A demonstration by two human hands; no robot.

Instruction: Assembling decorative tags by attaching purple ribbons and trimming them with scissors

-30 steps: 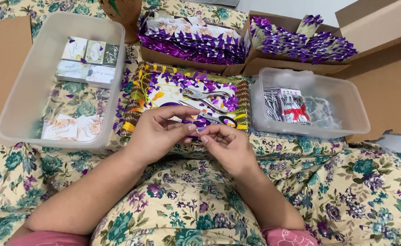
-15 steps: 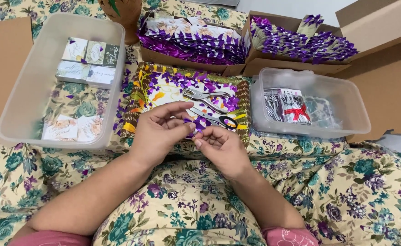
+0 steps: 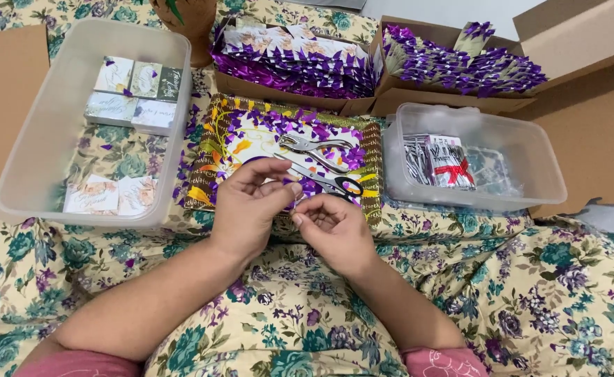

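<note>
Two bare hands meet over a floral cloth (image 3: 544,293), fingertips nearly touching at centre. Left hand (image 3: 251,206) has thumb and forefinger pinched narrow; right hand (image 3: 331,227) is curled w/ fingers drawn in close. Whatever sits between the fingertips is too small to make out, so can't tell what either hand holds. Just beyond the hands lies a patterned tray (image 3: 206,164) strewn w/ purple foil scraps, carrying a metal hole punch (image 3: 314,145) and scissors (image 3: 324,181), the scissors nearest the fingertips. Toward the cloth's left edge, a clear plastic bin (image 3: 49,132) holds small printed cards (image 3: 136,94) at its far end and more at its near end. Toward the right edge, a second clear bin (image 3: 537,164) holds silvery packets, one w/ a red ribbon (image 3: 453,169). Along the far edge, two cardboard boxes (image 3: 418,98) are packed w/ purple foil pieces (image 3: 460,70). Flat cardboard lies at both far corners.
</note>
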